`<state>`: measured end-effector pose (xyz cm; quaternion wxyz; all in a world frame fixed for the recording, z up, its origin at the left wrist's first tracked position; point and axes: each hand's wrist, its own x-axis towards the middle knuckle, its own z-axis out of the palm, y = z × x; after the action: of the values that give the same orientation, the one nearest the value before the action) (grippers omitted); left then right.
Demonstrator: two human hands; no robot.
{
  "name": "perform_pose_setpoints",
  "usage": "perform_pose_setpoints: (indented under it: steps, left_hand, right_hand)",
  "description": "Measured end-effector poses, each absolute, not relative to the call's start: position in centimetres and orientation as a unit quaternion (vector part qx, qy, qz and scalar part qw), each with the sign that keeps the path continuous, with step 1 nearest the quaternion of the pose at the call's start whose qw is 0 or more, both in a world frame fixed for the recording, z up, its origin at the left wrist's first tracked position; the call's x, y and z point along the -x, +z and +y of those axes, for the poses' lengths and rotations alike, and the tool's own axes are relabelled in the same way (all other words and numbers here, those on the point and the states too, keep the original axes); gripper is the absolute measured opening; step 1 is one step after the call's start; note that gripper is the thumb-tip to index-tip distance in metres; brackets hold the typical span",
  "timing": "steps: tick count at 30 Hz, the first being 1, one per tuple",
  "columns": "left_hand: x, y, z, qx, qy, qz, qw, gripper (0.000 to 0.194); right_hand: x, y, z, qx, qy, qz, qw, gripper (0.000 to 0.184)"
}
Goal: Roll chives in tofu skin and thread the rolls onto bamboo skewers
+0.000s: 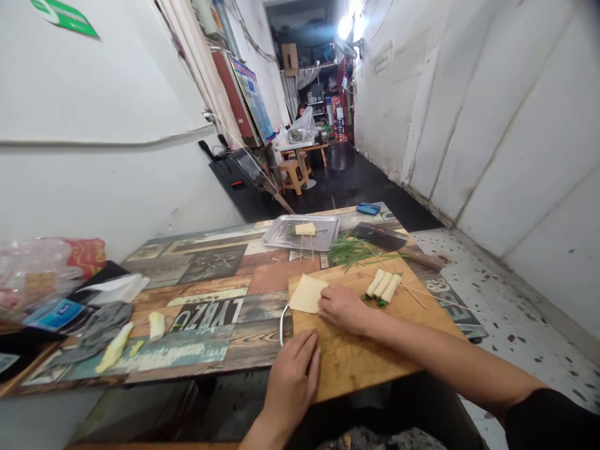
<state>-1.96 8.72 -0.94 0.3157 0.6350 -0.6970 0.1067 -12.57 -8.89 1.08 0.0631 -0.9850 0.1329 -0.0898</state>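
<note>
A square pale-yellow tofu sheet [308,294] lies on the wooden cutting board [356,350]. My right hand [343,308] grips its right edge, fingers curled over it and partly hiding the hold. My left hand [294,370] rests at the board's near-left edge, fingers stretched out side by side with nothing in them. Right of my right hand, several tofu rolls [384,287] with green leafy ends lie side by side, pierced by thin wooden skewers [415,297]. Behind the board is a heap of cut green stalks [349,249].
A metal tray [276,234] holds another skewered roll. A cleaver [379,236] lies at the right edge, handle overhanging, with a blue object [368,208] behind. Leftward are vegetable pieces [157,325], a grey cloth [105,328] and plastic bags [47,269]. Farther back, a person sits near stools [293,175].
</note>
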Motion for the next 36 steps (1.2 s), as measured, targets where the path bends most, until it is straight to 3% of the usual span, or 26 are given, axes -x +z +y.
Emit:
perform_pose_setpoints:
  steps: [5, 11, 15, 25, 28, 31, 34, 36]
  left_hand:
    - [0.2, -1.8, 10.0, -0.654, 0.118, -0.654, 0.362, 0.024]
    - [0.4, -1.9, 8.8, -0.673, 0.104, -0.621, 0.390, 0.024]
    - [-0.1, -1.8, 8.3, -0.684, 0.083, -0.608, 0.395, 0.023]
    - [-1.2, -1.5, 5.9, -0.703, 0.072, -0.660, 0.254, 0.041]
    - [-1.1, -1.2, 5.6, -0.712, 0.063, -0.663, 0.221, 0.035]
    - [-1.1, -0.8, 5.5, -0.716, 0.069, -0.669, 0.189, 0.034]
    - [-0.9, -0.5, 5.8, -0.718, 0.094, -0.665, 0.180, 0.033]
    - [-0.5, -0.3, 6.2, -0.718, 0.135, -0.652, 0.206, 0.035]
  right_hand:
    - [11.8, 1.0, -9.1, 0.983, -0.081, 0.155, 0.047, 0.027]
    - [11.1, 2.6, -10.9, 0.954, -0.089, 0.223, 0.179, 0.025]
    - [10.8, 3.0, -11.7, 0.953, -0.077, 0.207, 0.207, 0.023]
    - [9.8, 2.2, -12.3, 0.936, -0.094, 0.229, 0.250, 0.022]
    - [9.9, 3.0, -13.0, 0.921, -0.137, 0.272, 0.244, 0.024]
    - [11.1, 4.7, -13.8, 0.887, -0.256, 0.286, 0.256, 0.024]
    - [13.6, 5.9, -13.7, 0.883, -0.344, 0.184, 0.262, 0.023]
    - [15.7, 5.7, -12.8, 0.919, -0.309, 0.074, 0.233, 0.027]
